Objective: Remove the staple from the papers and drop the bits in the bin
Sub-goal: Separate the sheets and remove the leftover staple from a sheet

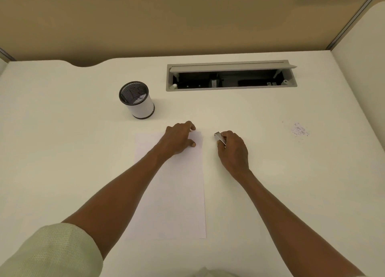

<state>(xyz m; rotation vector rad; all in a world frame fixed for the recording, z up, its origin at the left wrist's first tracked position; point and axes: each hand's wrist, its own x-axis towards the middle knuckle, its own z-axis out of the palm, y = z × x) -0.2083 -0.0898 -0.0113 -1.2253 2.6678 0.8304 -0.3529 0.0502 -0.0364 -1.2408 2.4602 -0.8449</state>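
White papers (177, 193) lie flat on the desk in front of me. My left hand (180, 138) rests on their top right corner, fingers curled, fingertips pressing the sheet down; the staple is not visible under it. Just right of the papers, my right hand (232, 149) grips a small silver metal staple remover (219, 138), its tip pointing toward the paper corner. A small round mesh bin (137, 99) with a white wrap stands upright behind and left of the papers, some bits inside it.
An open grey cable tray (231, 75) is sunk into the white desk (62, 151) at the back. A patch of small marks or scraps (301, 130) lies at the right. A tan partition wall stands behind the desk.
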